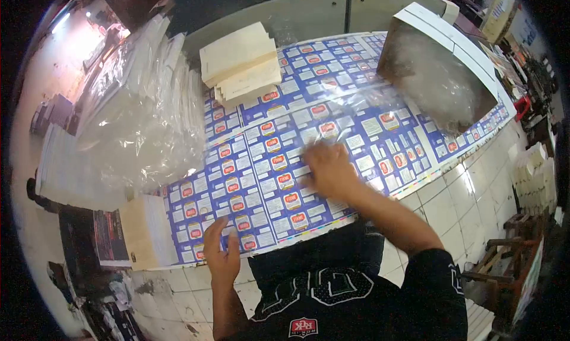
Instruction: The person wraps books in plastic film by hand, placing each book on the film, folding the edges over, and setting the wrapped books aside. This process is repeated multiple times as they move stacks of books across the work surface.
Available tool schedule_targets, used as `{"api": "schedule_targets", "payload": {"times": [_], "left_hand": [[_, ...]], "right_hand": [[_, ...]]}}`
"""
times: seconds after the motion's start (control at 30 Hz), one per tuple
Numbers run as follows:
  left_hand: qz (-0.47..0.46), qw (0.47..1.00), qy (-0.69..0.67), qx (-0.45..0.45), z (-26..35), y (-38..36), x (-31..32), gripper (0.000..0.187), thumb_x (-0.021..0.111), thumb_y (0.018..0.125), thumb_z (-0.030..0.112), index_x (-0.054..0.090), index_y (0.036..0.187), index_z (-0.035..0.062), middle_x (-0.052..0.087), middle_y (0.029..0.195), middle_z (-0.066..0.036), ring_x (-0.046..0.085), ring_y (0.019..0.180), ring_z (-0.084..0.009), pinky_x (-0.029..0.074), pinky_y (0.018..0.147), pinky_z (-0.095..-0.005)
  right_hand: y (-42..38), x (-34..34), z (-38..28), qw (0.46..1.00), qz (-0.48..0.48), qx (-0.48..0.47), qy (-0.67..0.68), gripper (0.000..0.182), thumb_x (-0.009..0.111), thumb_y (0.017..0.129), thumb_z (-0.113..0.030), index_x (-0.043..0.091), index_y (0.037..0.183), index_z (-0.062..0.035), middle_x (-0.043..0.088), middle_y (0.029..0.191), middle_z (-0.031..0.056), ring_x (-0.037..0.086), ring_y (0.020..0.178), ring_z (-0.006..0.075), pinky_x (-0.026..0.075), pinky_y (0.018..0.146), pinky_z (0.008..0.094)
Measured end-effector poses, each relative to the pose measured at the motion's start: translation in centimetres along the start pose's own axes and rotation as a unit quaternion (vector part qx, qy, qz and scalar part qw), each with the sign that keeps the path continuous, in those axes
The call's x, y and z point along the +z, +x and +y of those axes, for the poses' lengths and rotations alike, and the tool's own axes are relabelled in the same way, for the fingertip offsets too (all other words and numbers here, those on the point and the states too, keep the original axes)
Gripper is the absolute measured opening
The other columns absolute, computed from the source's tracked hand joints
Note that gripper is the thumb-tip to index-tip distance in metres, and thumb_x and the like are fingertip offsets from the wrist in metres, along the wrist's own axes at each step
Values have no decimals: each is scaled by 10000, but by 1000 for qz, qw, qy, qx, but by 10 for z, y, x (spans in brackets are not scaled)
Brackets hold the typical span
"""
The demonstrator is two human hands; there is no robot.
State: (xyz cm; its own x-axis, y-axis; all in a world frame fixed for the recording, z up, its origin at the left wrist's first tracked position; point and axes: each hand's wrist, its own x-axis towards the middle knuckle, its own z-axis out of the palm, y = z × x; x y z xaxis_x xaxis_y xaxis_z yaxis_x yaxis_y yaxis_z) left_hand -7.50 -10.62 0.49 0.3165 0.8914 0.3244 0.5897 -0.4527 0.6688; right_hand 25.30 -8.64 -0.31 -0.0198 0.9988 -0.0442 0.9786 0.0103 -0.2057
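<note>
My left hand [222,253] is at the front edge of a table covered with blue printed sheets [256,189]. Its thumb and forefinger are apart, and nothing shows between them. My right hand [330,170] is over the middle of the sheets, its fingers smeared by motion. Just beyond it, a thin clear plastic film [371,98] lies across the print and catches the light. I cannot make out whether the right hand touches the film. A small thin ring [205,211] rests on the sheets near my left fingertips.
At the left, large clear plastic bags [148,130] cover stacked paper. A cream stack of booklets [240,59] sits at the back. An open carton [442,68] holding clear plastic stands at the back right. Beyond the right edge is a wooden stool [504,264].
</note>
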Motion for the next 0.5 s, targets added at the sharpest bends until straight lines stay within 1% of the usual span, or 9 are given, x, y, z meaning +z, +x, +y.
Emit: {"api": "schedule_targets", "payload": {"times": [0.07, 0.13, 0.23, 0.3, 0.33, 0.4, 0.43, 0.47, 0.5], "left_hand": [[-13, 999, 39, 11, 7, 8, 20, 491, 671, 840, 85, 507, 1285, -43, 547, 1277, -242, 524, 1191, -376, 397, 1013, -441], [-28, 996, 81, 25, 15, 17, 40, 582, 682, 836, 110, 451, 1347, -45, 524, 1309, -251, 499, 1224, -394, 374, 1038, -460], [-79, 972, 218, 43, 20, 26, 56, 759, 702, 821, 158, 307, 1438, -43, 485, 1350, -261, 439, 1273, -435, 308, 1086, -499], [-59, 987, 142, -53, 24, 31, 59, 756, 656, 862, 103, 232, 1478, -11, 513, 1313, -267, 502, 1228, -393, 381, 1039, -468], [-56, 987, 143, -49, 27, 33, 58, 756, 656, 862, 103, 232, 1478, -11, 513, 1313, -267, 502, 1228, -393, 381, 1039, -468], [-12, 976, -153, -152, 33, 36, 54, 744, 590, 899, 31, 164, 1508, 28, 540, 1274, -267, 570, 1152, -309, 454, 959, -399], [-7, 977, -150, -150, 32, 36, 52, 744, 590, 899, 31, 164, 1508, 28, 540, 1274, -267, 570, 1152, -309, 454, 959, -399], [-14, 968, -184, -168, 29, 37, 50, 729, 575, 904, 17, 168, 1508, 32, 560, 1243, -257, 589, 1108, -286, 464, 932, -374], [-21, 958, -216, -186, 26, 37, 47, 716, 561, 909, 3, 172, 1509, 35, 580, 1212, -246, 607, 1063, -264, 475, 906, -349]], "right_hand": [[-53, 1, -47, 977, -31, -139, 161, 714, 669, 843, -480, 439, 1398, -94, 389, 1449, 216, 389, 1333, 397, 285, 1089, 575], [-82, -13, -71, 940, -8, -193, 281, 694, 706, 836, -419, 443, 1383, -81, 411, 1423, 234, 406, 1315, 421, 346, 1081, 497], [-85, -24, -62, 925, 58, -165, 336, 643, 749, 812, -282, 462, 1344, -62, 475, 1360, 223, 445, 1286, 399, 375, 1063, 459], [-75, -35, -38, 914, 152, -66, 370, 614, 782, 771, -171, 480, 1290, -40, 513, 1288, 197, 488, 1232, 359, 394, 1042, 430], [-64, -43, -25, 905, 232, -15, 355, 628, 807, 737, -144, 483, 1263, -28, 511, 1266, 189, 488, 1215, 344, 396, 1034, 414], [-32, -65, 7, 887, 386, -16, 253, 770, 857, 687, -247, 450, 1293, -5, 459, 1336, 245, 414, 1281, 404, 346, 1064, 478], [-12, -83, 13, 875, 435, -31, 208, 876, 882, 650, -287, 420, 1335, 4, 421, 1380, 261, 375, 1317, 412, 306, 1102, 481], [3, -105, 15, 893, 425, -24, 144, 981, 880, 632, -374, 389, 1382, 25, 401, 1405, 297, 391, 1313, 415, 312, 1110, 457], [22, -111, 22, 936, 295, -33, 188, 1004, 869, 632, -404, 378, 1402, 11, 428, 1399, 284, 406, 1320, 403, 344, 1084, 448]]}}
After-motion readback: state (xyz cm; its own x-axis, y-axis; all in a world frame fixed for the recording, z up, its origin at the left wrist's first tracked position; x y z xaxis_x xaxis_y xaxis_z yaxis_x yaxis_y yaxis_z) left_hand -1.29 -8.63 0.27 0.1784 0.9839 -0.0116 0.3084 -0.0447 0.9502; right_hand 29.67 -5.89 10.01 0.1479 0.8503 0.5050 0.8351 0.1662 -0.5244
